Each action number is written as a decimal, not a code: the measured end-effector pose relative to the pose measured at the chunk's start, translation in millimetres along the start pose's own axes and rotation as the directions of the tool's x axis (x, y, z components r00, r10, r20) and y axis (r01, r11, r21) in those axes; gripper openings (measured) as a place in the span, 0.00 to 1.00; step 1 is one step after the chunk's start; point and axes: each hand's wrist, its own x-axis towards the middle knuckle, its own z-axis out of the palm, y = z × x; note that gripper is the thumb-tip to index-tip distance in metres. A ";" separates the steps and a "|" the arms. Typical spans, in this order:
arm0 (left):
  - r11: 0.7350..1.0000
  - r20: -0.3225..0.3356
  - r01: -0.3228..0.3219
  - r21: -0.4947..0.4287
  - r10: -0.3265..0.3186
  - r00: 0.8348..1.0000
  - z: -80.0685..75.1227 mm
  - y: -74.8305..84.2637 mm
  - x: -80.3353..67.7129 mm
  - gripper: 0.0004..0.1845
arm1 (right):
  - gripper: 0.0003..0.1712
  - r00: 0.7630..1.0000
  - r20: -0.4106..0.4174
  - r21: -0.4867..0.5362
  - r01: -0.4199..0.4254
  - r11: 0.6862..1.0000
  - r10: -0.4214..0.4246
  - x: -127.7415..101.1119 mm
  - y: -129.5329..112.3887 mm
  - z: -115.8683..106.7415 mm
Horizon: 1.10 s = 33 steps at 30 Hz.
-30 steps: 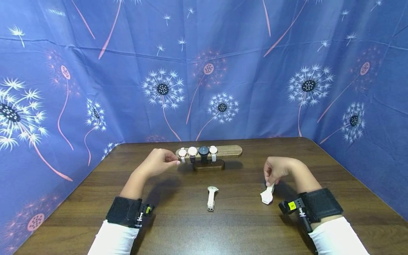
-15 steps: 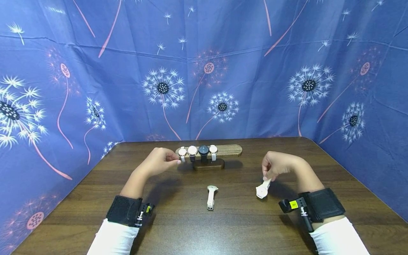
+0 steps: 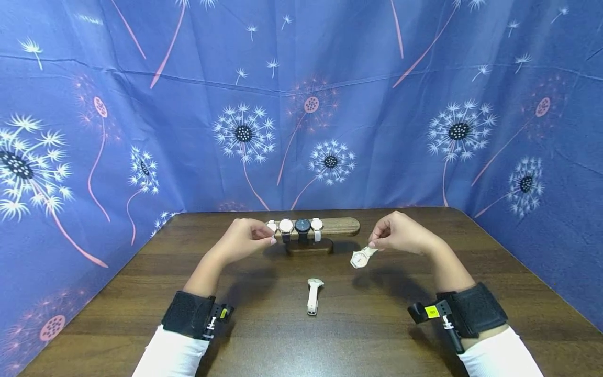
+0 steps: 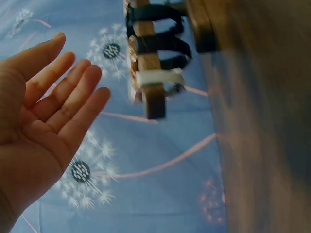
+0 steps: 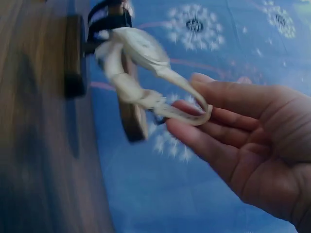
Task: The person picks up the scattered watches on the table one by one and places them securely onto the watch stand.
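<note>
My right hand (image 3: 400, 233) pinches the strap of a cream-white wristwatch (image 3: 360, 258) between thumb and fingers, holding it above the table. In the right wrist view that watch (image 5: 141, 46) is a buckled loop with its dial away from the palm. A wooden watch stand (image 3: 341, 226) bears several watches, with white, dark and black straps, on its left part. At the stand's left end is my left hand (image 3: 242, 241), overlapping the leftmost watch in the head view. The left wrist view shows its fingers (image 4: 73, 92) loosely extended, holding nothing, a gap away from the bar.
Another white watch (image 3: 313, 296) lies on the brown wooden table (image 3: 358, 335), in front of the stand and between the hands. The bar's right part bears no watch. A blue dandelion-print cloth (image 3: 377, 115) hangs behind the table and at both sides.
My right hand has lifted the white watch and carried it left and away from me, towards the stand. The left hand has shifted slightly right, over the leftmost watch in the head view.
</note>
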 end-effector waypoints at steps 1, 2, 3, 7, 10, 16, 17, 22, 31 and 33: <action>1.000 -0.012 -0.009 -0.020 0.009 1.000 1.4 2.6 1.5 0.11 | 0.03 0.999 -0.031 0.017 -0.012 1.000 0.013 2.6 -4.1 1.2; 0.999 -0.025 -0.019 -0.040 0.018 1.000 2.6 5.6 3.5 0.11 | 0.02 0.997 -0.062 0.040 -0.032 0.999 0.034 5.8 -9.1 1.8; 0.998 -0.039 -0.027 -0.058 0.024 0.999 3.7 10.0 5.9 0.12 | 0.03 0.994 -0.093 0.069 -0.049 0.996 0.055 9.4 -14.6 2.1; 0.989 -0.113 -0.102 -0.107 0.090 0.990 11.0 28.9 15.9 0.14 | 0.08 0.963 -0.223 0.212 -0.102 0.972 0.150 22.9 -38.3 5.6; 0.976 -0.179 -0.184 -0.117 0.162 0.970 18.2 44.0 23.6 0.18 | 0.10 0.933 -0.304 0.342 -0.084 0.936 0.195 32.4 -54.1 12.0; 0.945 -0.351 -0.327 -0.019 0.300 0.887 33.1 62.1 33.7 0.25 | 0.09 0.904 -0.364 0.624 0.056 0.779 0.226 40.0 -73.5 30.0; 0.940 -0.378 -0.340 0.004 0.316 0.870 35.1 63.0 34.6 0.25 | 0.07 0.901 -0.368 0.641 0.067 0.764 0.230 40.4 -75.8 32.5; 0.925 -0.495 -0.363 0.117 0.371 0.786 41.2 66.9 35.7 0.23 | 0.05 0.900 -0.354 0.720 0.087 0.689 0.256 42.1 -86.4 41.0; 0.883 -0.602 -0.329 0.335 0.470 0.646 42.8 69.6 33.7 0.16 | 0.07 0.908 -0.332 0.786 0.118 0.607 0.254 43.4 -98.0 54.6; 0.875 -0.584 -0.331 0.355 0.484 0.652 43.3 69.2 32.9 0.19 | 0.07 0.902 -0.351 0.780 0.134 0.612 0.251 43.3 -98.6 57.9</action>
